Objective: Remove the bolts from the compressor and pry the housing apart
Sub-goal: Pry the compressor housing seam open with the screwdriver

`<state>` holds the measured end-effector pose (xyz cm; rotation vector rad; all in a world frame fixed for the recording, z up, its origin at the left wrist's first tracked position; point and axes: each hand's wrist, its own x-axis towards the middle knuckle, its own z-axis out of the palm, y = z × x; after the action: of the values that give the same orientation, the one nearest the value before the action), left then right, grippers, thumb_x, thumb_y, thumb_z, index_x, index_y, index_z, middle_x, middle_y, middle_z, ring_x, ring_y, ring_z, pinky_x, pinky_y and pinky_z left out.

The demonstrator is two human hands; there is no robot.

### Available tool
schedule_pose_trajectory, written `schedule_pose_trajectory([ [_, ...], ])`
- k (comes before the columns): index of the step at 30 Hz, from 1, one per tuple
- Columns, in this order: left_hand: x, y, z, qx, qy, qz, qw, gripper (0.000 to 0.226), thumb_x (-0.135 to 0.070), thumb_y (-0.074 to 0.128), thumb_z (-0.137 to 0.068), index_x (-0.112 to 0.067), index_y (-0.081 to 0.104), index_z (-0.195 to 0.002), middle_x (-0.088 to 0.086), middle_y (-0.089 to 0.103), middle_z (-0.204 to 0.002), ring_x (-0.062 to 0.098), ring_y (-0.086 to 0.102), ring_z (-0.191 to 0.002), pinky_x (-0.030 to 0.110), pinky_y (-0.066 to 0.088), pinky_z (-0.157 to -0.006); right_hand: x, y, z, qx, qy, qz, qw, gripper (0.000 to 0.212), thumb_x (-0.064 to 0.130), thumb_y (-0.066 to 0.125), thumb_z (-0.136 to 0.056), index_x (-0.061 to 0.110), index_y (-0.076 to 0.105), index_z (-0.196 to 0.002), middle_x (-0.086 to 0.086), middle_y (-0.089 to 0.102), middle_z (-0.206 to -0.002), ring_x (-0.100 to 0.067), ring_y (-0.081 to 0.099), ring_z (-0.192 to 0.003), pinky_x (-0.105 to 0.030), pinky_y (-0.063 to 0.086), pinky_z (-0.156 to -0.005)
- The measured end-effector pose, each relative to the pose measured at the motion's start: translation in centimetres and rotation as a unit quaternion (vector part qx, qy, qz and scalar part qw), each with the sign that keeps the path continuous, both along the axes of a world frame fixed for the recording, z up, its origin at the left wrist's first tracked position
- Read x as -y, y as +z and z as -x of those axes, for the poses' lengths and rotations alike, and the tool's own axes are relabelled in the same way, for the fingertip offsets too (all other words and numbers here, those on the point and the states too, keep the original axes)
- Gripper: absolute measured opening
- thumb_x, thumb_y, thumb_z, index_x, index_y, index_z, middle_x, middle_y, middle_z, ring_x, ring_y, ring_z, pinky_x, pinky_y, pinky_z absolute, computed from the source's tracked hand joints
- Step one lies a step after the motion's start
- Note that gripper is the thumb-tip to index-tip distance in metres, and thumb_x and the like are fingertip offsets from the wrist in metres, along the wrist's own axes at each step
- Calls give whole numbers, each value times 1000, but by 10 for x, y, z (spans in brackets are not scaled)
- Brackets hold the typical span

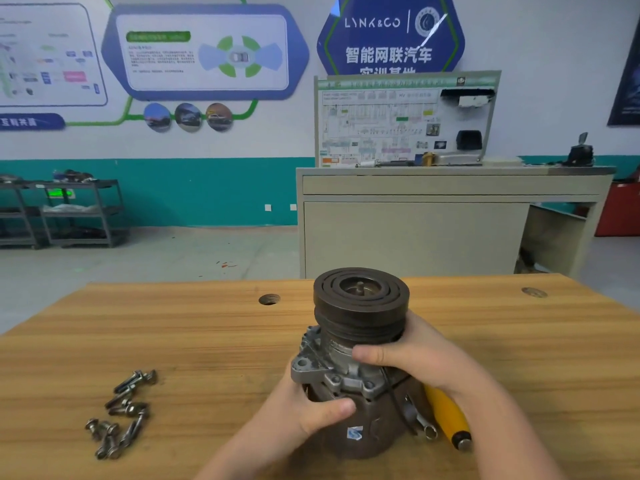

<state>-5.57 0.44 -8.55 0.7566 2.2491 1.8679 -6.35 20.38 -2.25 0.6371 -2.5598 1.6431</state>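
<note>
A broad wooden counter (207, 341) with an orange-brown grain and two round holes in its top fills the lower half of the view. Beyond it stand a grey cabinet bench (415, 237) bearing an upright wiring-diagram board (405, 123), and grey metal shelving carts (79, 213) against the teal-and-white wall at the left. On the counter, right of the middle and near the front edge, stands the dark grey metal compressor (356, 368), upright on its brown cylindrical body, with the black grooved pulley (361, 303) at the top and the silver cast housing flange (332, 372) between the two. Both hands hold it. The left hand (311, 410) grips the brown body just under the flange, thumb laid across the front. The right hand (412, 355) wraps the neck below the pulley, fingers curled round the far side and thumb pressed on the silver casting. Just beside the compressor on its right lies a tool with a yellow handle (448, 417), partly under the right wrist, and a small steel wrench (420, 420) lies between that handle and the compressor body. Well apart on the left lies a loose heap of grey steel bolts (121, 414) with washers.
</note>
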Motion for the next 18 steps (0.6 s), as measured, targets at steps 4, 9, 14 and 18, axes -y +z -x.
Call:
schedule_pose_trajectory([
  [4,-1,-5,3,-27,42,-11,999,116,-62,87,-47,-22,33,-141,-19,56,-131,-3,51,-123,11,40,-98,-3,-2,2,32,3,-13,999,80,66,84,-42,45,56,-113,32,65,-108,13,59,-100,-13,43,-82],
  [9,-13,2,6,-69,81,-30,994,115,-63,87,-44,-9,36,-132,-5,60,-129,6,56,-122,23,45,-100,3,-15,0,-13,-54,43,998,74,60,86,-41,40,59,-107,31,67,-103,10,63,-94,-5,48,-70],
  [14,-6,6,6,-63,52,-13,997,118,-62,87,-44,-14,34,-137,-7,57,-132,2,52,-124,25,42,-105,7,-24,-2,-54,-101,126,985,81,52,90,-36,31,59,-108,20,70,-102,2,66,-93,-12,52,-71],
  [18,-2,11,6,-53,26,29,998,113,-52,87,-53,-18,28,-143,-11,52,-138,2,48,-128,23,40,-107,6,-26,-3,-67,-112,142,981,87,48,91,-34,27,58,-111,15,70,-104,-1,66,-94,-23,53,-79],
])
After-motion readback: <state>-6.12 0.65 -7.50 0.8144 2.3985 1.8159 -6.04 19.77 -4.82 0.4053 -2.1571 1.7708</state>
